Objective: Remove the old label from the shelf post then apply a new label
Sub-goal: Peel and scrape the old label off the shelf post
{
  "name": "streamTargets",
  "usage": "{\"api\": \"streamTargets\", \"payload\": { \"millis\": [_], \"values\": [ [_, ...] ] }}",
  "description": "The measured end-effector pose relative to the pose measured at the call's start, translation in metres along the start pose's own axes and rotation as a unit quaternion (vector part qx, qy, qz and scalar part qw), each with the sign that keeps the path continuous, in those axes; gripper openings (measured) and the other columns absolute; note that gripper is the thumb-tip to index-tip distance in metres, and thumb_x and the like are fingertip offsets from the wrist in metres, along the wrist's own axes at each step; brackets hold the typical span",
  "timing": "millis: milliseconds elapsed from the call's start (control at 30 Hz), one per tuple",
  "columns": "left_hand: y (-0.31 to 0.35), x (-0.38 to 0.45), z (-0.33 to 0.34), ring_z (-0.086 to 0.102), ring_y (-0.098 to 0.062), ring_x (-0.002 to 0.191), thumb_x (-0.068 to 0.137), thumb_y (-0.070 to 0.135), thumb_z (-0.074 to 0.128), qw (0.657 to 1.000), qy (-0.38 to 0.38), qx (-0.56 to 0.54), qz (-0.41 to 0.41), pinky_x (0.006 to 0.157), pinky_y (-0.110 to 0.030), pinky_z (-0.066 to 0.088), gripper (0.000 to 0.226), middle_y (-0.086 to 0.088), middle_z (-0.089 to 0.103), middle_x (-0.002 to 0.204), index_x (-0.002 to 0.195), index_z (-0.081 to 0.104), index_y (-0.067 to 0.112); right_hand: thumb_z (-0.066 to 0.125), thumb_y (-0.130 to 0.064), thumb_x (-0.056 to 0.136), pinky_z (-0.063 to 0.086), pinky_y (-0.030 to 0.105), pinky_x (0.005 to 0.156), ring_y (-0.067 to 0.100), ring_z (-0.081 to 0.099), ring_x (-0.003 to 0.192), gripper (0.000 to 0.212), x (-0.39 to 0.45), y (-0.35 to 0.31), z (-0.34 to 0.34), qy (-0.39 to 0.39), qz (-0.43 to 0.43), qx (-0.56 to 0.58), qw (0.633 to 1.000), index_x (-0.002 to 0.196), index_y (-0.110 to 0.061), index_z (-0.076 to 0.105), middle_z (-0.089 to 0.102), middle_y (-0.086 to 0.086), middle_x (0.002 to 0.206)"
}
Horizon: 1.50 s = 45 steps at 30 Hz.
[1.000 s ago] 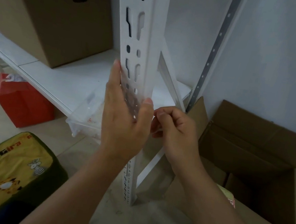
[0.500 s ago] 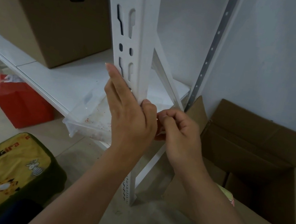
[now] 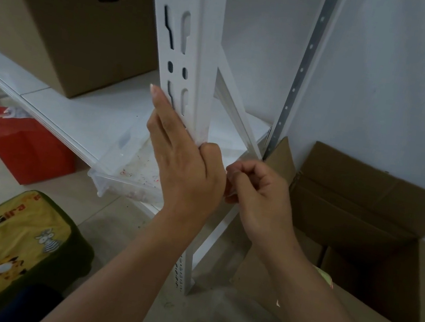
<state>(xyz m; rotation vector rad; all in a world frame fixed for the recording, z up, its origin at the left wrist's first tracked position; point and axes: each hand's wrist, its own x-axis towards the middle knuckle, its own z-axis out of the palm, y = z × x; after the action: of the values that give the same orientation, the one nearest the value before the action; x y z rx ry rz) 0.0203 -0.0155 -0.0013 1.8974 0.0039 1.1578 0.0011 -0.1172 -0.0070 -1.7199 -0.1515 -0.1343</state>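
The shelf post (image 3: 195, 48) is white painted metal, an angled strip punched with round holes and long keyhole slots, smooth and matte. Its long axis runs nearly upright, leaning slightly from 11 o'clock at the top to 5 o'clock at the floor, through the middle of the view. A clear, glossy film, apparently the label (image 3: 226, 183), shows only as a thin sliver at the post's edge between the two hands; its outline cannot be made out.

The left hand (image 3: 185, 168) lies flat along the post's slotted face, fingers straight and pointing toward 11 o'clock, thumb pressed on the corner edge. The right hand (image 3: 258, 195), just at 3 o'clock of it and touching it, has its fingers curled and pinches the film at the post's edge.

At 1 o'clock a white diagonal brace (image 3: 237, 109) slants behind the post, leaving a narrow gap. At 9 o'clock the smooth white shelf (image 3: 88, 114) carries a brown cardboard box (image 3: 61, 19), and a clear plastic tray (image 3: 125, 164) overhangs its front lip. At 4 o'clock stands an open cardboard carton (image 3: 377, 213), close beside the right wrist.
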Motion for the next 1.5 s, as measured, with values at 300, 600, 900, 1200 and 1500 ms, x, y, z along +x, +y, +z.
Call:
{"api": "streamTargets", "payload": {
  "millis": [300, 600, 900, 1200, 1500],
  "values": [
    [-0.0044, -0.0004, -0.005, 0.043, -0.022, 0.114, 0.085, 0.015, 0.045, 1.0, -0.026, 0.0, 0.015, 0.086, -0.039, 0.054, 0.084, -0.019, 0.026, 0.139, 0.15, -0.006, -0.001, 0.049, -0.013, 0.098, 0.05, 0.012, 0.066, 0.004, 0.063, 0.072, 0.019, 0.0039, -0.0014, -0.0018, 0.045, -0.05, -0.019, 0.998, 0.112, -0.016, 0.063, 0.065, -0.003, 0.078],
    [0.003, -0.002, -0.0008, 0.042, -0.028, 0.122, 0.084, 0.018, 0.038, 0.999, -0.016, 0.029, -0.01, 0.096, -0.046, 0.049, 0.083, -0.016, 0.024, 0.145, 0.151, -0.008, 0.003, 0.05, -0.019, 0.098, 0.049, 0.012, 0.059, 0.004, 0.062, 0.066, 0.02, 0.0038, -0.001, 0.0034, 0.045, -0.046, -0.034, 0.997, 0.105, -0.012, 0.067, 0.065, -0.003, 0.072],
    [-0.002, -0.001, -0.0033, 0.042, -0.029, 0.121, 0.086, 0.013, 0.04, 1.0, -0.024, 0.009, 0.011, 0.094, -0.043, 0.05, 0.08, -0.019, 0.024, 0.144, 0.151, -0.006, 0.0, 0.05, -0.018, 0.098, 0.05, 0.014, 0.06, 0.007, 0.064, 0.066, 0.02, 0.0034, 0.0026, 0.0012, 0.032, -0.025, -0.037, 0.998, 0.105, -0.011, 0.067, 0.067, 0.001, 0.075],
    [-0.0027, -0.0013, -0.002, 0.043, -0.03, 0.119, 0.086, 0.011, 0.036, 1.0, -0.016, -0.011, 0.016, 0.095, -0.045, 0.048, 0.078, -0.02, 0.025, 0.143, 0.15, -0.005, -0.002, 0.05, -0.016, 0.098, 0.047, 0.01, 0.058, 0.001, 0.061, 0.062, 0.018, 0.0039, 0.0011, 0.005, 0.022, -0.032, -0.034, 0.999, 0.102, -0.012, 0.067, 0.064, -0.004, 0.071],
    [-0.005, -0.0005, -0.0032, 0.042, -0.026, 0.119, 0.087, 0.01, 0.038, 1.0, -0.018, -0.005, 0.025, 0.095, -0.042, 0.048, 0.078, -0.021, 0.025, 0.142, 0.15, -0.006, -0.003, 0.05, -0.017, 0.098, 0.048, 0.011, 0.059, 0.004, 0.062, 0.064, 0.02, 0.0037, 0.002, 0.0043, 0.025, -0.026, -0.042, 0.998, 0.104, -0.011, 0.068, 0.066, -0.002, 0.073]
  ]
}}
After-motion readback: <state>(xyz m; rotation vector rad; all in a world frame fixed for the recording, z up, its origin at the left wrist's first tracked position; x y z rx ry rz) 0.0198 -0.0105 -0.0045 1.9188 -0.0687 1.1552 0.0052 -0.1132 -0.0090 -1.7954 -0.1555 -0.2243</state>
